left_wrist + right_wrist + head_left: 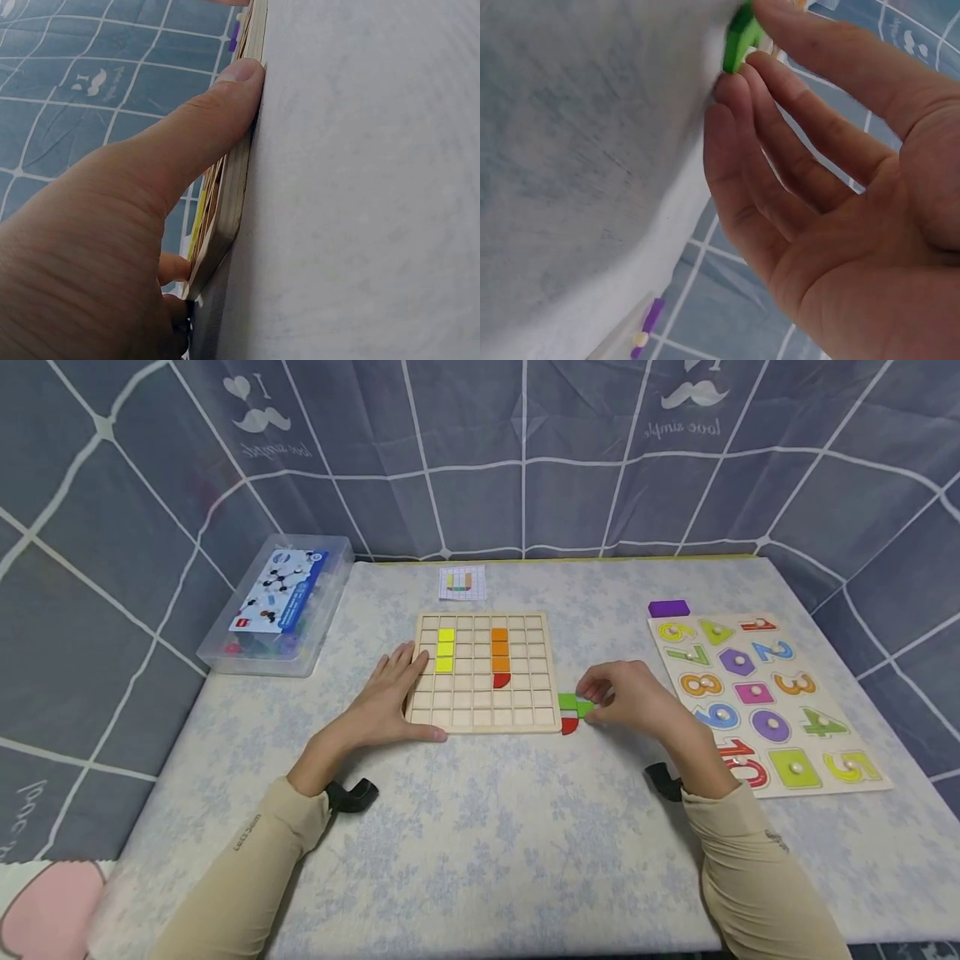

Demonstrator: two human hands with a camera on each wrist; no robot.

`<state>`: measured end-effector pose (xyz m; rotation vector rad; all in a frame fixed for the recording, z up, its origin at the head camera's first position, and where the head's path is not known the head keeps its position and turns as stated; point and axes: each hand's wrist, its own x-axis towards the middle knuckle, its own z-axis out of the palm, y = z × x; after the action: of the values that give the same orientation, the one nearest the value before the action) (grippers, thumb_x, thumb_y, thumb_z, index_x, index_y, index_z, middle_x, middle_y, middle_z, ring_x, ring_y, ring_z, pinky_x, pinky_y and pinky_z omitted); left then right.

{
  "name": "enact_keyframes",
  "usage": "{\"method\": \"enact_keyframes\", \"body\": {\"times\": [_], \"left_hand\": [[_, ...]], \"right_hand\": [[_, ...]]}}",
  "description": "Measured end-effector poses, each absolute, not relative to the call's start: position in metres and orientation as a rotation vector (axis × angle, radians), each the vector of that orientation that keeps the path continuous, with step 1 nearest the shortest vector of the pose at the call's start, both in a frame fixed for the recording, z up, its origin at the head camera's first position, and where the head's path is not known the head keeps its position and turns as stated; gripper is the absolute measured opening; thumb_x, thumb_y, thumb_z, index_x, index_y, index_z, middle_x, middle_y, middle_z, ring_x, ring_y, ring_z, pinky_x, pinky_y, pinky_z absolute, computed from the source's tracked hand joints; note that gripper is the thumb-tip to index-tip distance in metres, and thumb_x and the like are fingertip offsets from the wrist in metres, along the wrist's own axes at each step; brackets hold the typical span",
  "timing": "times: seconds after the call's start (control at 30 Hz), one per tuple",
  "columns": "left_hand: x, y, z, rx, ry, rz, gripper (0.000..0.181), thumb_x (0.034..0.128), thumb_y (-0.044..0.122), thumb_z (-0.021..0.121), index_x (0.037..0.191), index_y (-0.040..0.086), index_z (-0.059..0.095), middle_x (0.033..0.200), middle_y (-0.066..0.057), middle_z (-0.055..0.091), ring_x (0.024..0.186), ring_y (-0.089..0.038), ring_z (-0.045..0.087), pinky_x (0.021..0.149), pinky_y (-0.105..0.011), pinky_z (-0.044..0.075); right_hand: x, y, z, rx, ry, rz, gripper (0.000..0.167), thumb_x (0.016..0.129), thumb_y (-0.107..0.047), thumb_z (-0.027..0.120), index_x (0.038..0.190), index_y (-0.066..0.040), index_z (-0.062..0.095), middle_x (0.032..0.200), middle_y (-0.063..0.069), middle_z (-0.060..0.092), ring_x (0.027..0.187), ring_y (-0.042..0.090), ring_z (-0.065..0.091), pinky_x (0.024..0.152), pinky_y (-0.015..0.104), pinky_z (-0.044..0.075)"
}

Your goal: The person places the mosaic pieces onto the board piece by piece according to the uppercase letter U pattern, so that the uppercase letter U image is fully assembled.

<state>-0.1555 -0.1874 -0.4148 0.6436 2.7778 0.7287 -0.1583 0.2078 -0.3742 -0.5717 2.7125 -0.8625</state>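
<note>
A square wooden grid board (480, 720) lies on the table. In its cells are a column of yellow square tiles (446, 649), a column of orange square tiles (500, 649) and a red quarter-round tile (502, 680) below the orange ones. My left hand (382, 702) rests at the board's near left corner, thumb along the front edge, fingers spread by the left side. Right of the board, my right hand (626, 697) pinches a green tile (739, 37) between thumb and fingertips. Beside it lie another green tile (567, 701) and a red quarter-round tile (570, 726).
A small pattern card (462, 583) lies behind the board. To the left stands a clear plastic box (300, 656) with a blue-and-white label. On the right are a wooden number-and-shape puzzle (776, 716) and a purple block (668, 608). Grid-patterned cloth hangs behind the table.
</note>
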Motion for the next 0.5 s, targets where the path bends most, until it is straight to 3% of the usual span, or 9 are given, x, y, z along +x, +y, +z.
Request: {"method": "enact_keyframes", "body": {"times": [0.5], "left_hand": [[-0.1549,-0.1876,-0.4159,0.641,2.787,0.708,0.135,0.0778,0.061,0.088,0.170,0.004,0.008,0.177,-0.020,-0.005,0.165,-0.034,-0.008,0.134,-0.052,-0.006]], "right_hand": [[-0.1603,0.2001,-0.3729,-0.715,2.906,-0.746,0.017,0.082,-0.003,0.084,0.097,-0.005,0.076,0.089,0.008,0.074,0.084,0.023,0.067,0.079,0.041,0.055]]}}
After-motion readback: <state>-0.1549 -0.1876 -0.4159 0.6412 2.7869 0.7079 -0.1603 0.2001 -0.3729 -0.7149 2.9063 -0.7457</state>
